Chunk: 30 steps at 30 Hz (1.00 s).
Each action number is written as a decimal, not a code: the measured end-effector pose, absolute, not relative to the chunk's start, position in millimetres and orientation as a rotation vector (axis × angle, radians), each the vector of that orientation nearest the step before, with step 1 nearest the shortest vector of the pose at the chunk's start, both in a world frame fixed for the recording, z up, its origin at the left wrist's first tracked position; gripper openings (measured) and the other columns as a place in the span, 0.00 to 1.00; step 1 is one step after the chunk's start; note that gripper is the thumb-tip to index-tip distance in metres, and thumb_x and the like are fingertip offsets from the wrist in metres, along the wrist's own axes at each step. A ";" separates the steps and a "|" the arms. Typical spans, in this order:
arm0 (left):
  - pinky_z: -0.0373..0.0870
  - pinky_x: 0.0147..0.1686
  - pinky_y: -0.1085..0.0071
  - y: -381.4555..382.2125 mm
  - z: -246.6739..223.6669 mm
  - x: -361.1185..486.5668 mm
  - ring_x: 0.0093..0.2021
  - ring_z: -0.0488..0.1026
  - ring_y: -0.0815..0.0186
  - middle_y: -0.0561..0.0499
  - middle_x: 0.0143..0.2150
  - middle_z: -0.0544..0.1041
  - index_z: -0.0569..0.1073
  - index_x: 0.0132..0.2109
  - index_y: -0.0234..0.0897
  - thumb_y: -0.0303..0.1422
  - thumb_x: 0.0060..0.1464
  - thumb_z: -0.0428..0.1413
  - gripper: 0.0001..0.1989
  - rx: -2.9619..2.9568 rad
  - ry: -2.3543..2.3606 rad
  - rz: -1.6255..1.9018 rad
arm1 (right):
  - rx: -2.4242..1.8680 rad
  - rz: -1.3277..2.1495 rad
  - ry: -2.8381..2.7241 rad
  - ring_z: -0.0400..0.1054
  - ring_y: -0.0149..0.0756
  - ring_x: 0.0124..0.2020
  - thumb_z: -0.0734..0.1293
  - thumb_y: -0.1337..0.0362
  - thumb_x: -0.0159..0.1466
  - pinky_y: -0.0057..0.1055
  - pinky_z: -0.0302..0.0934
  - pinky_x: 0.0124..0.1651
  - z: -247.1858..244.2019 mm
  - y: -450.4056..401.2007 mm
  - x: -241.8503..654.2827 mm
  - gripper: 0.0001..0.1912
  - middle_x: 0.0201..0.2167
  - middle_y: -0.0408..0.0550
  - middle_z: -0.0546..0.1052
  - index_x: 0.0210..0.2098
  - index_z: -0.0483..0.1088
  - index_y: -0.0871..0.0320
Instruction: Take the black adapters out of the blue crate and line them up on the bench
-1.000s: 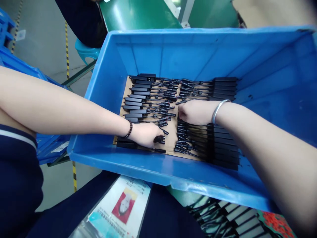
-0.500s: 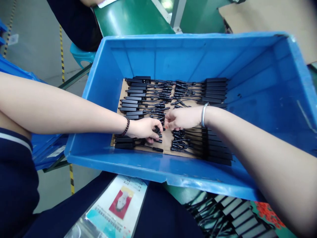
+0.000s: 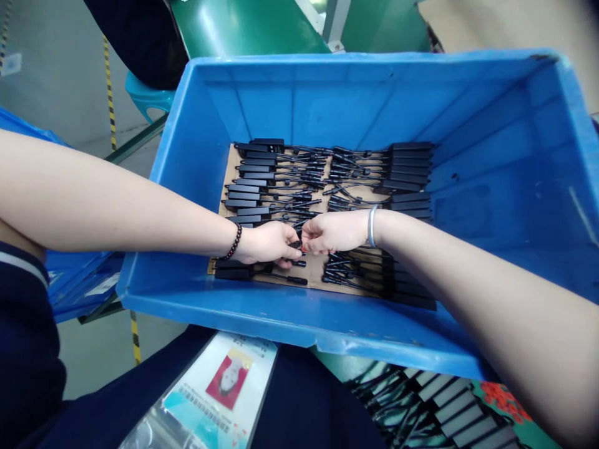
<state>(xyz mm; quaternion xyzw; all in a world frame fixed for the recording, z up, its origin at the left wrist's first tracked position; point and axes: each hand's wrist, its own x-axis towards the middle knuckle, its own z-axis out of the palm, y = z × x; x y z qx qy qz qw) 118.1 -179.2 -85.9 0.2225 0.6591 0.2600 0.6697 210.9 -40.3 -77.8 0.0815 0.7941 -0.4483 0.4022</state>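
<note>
- The blue crate (image 3: 374, 72) has tall walls on every side; both hands work down inside it, nearer its near edge than its far edge.
- Black cable units lie on a cardboard sheet (image 3: 314, 277) in two rows, the left row (image 3: 253, 182) toward the crate's left wall and the right row (image 3: 409, 163) toward its right wall, with their cables pointing inward.
- A narrow bare strip of cardboard runs between the rows near the crate's near edge; more open room lies between the right row and the right wall.
- The left hand (image 3: 269, 243) reaches in over the left wall, palm turned down, its fingers closed on a black plug (image 3: 296, 246).
- The right hand (image 3: 330, 232) comes from the near right corner, wrist bent inward, its fingertips pinched around a small red piece (image 3: 304, 248) right beside the plug.
- The fingers hide most of the plug and the red piece; whether the two touch is hard to make out.
- The hands and forearms cover parts of both rows, and the right forearm crosses the crate's near edge.
- Below the crate, more cable units (image 3: 449, 405) and red pieces (image 3: 503, 400) lie on a green tabletop (image 3: 344, 365), cut off by the picture's bottom edge.
</note>
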 end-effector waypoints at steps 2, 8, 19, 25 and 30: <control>0.71 0.28 0.75 -178.8 -85.3 118.4 0.23 0.70 0.75 0.52 0.28 0.72 0.65 0.31 0.30 0.23 0.51 0.54 0.04 0.493 1.481 0.587 | 0.194 -1.120 2.018 0.64 0.27 0.24 0.62 0.66 0.54 0.22 0.58 0.27 -79.2 -39.9 210.8 0.05 0.24 0.43 0.71 0.30 0.64 0.60; 0.70 0.28 0.74 -177.6 -82.2 118.1 0.22 0.69 0.75 0.52 0.27 0.72 0.68 0.31 0.30 0.24 0.49 0.56 0.03 0.485 1.518 0.601 | 0.150 -1.044 2.074 0.64 0.27 0.24 0.61 0.63 0.54 0.22 0.57 0.28 -80.9 -37.8 210.9 0.07 0.25 0.42 0.72 0.32 0.65 0.60; 0.63 0.27 0.77 -181.1 -79.8 118.1 0.22 0.64 0.76 0.55 0.21 0.68 0.70 0.28 0.29 0.22 0.44 0.58 0.03 0.487 1.457 0.629 | -0.091 -0.690 2.295 0.61 0.30 0.25 0.59 0.63 0.57 0.24 0.51 0.27 -74.3 -48.9 208.2 0.11 0.29 0.49 0.74 0.35 0.68 0.63; 0.65 0.27 0.77 -181.9 -86.7 117.0 0.22 0.66 0.76 0.55 0.23 0.70 0.70 0.33 0.31 0.24 0.45 0.58 0.05 0.574 1.471 0.671 | 0.018 -0.769 2.196 0.62 0.29 0.24 0.61 0.67 0.56 0.23 0.52 0.27 -78.3 -39.2 210.0 0.09 0.29 0.46 0.74 0.36 0.68 0.62; 0.65 0.26 0.78 -180.0 -86.7 115.2 0.23 0.67 0.75 0.53 0.24 0.71 0.73 0.34 0.32 0.30 0.45 0.59 0.07 0.617 1.538 0.614 | 0.147 -0.795 2.165 0.65 0.30 0.25 0.61 0.68 0.56 0.24 0.54 0.28 -74.9 -26.7 210.8 0.09 0.27 0.46 0.74 0.37 0.68 0.61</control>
